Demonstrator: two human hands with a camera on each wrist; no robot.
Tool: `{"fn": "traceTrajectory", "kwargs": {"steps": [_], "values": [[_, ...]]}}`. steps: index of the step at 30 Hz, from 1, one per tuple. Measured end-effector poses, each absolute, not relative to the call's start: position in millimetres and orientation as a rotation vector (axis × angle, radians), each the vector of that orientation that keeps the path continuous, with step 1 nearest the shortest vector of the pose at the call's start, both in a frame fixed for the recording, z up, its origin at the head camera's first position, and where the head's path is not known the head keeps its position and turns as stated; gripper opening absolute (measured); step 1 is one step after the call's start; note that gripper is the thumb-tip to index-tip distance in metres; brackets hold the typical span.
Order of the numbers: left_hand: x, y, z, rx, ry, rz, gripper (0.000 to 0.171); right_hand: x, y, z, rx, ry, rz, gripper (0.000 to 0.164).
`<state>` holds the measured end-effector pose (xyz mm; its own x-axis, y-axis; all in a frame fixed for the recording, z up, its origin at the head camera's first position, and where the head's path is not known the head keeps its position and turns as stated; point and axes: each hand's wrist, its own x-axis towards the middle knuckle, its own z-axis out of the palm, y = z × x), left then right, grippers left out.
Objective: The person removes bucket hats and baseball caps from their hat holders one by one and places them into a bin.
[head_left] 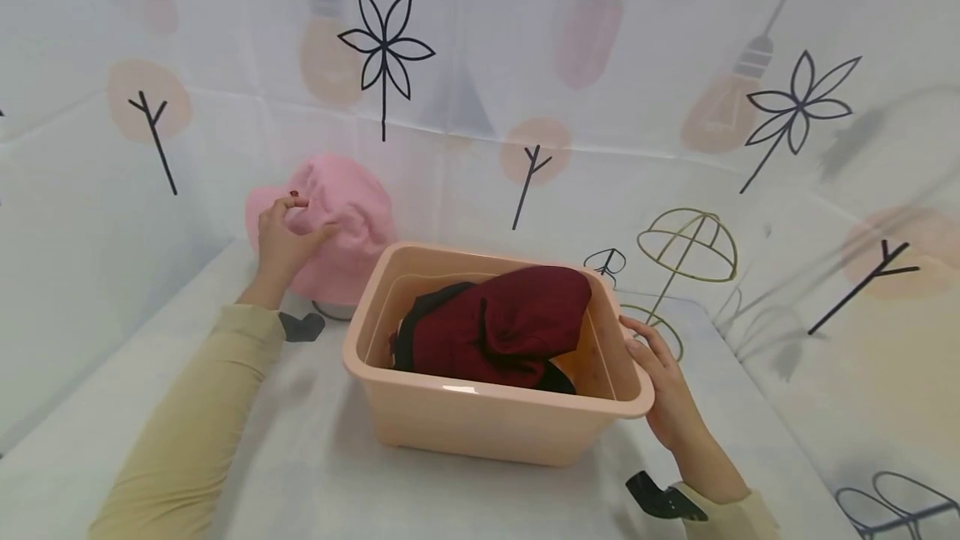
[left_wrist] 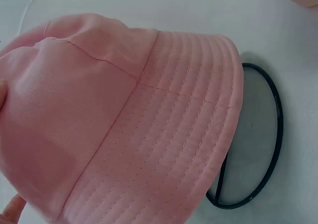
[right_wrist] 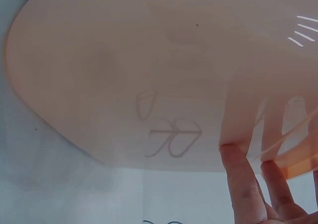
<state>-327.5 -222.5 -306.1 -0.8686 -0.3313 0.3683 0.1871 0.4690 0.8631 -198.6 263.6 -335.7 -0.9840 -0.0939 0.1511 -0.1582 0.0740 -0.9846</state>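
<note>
A pink bucket hat (head_left: 352,207) with a stitched brim stands at the back left, its crown creased. My left hand (head_left: 285,244) holds the crown between thumb and fingers; in the left wrist view only fingertips (left_wrist: 12,210) show at the edge. A thin black loop (left_wrist: 279,119) comes out from beneath the brim. In the middle sits a peach plastic basin (head_left: 480,415), with dark red cloth (head_left: 517,315) with black edging bunched inside. My right hand (head_left: 667,394) touches the basin's right side near the rim, its fingers (right_wrist: 241,179) fairly straight against the outer wall.
White cloth covers the table (head_left: 300,473). Behind it hangs a pale curtain (head_left: 465,73) printed with flowers, bulbs and twigs. Dark bands (head_left: 663,498) lie by both sleeve cuffs.
</note>
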Motion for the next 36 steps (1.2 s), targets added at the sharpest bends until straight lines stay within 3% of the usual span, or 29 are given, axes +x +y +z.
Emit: {"fn": "traceTrajectory", "kwargs": {"steps": [6, 14, 36], "values": [[-331, -223, -308, 0.091, -2.185, -1.364, 0.044, -199, 264, -336, 0.266, -2.273, 2.079, 0.035], [-331, -221, -303, 0.090, -2.161, -1.430, 0.030, -201, 264, -335, 0.284, -2.271, 2.086, 0.034], [-338, -213, -270, 0.319, -1.670, -1.922, 0.022, -200, 260, -333, 0.233, -2.284, 2.074, 0.035]]}}
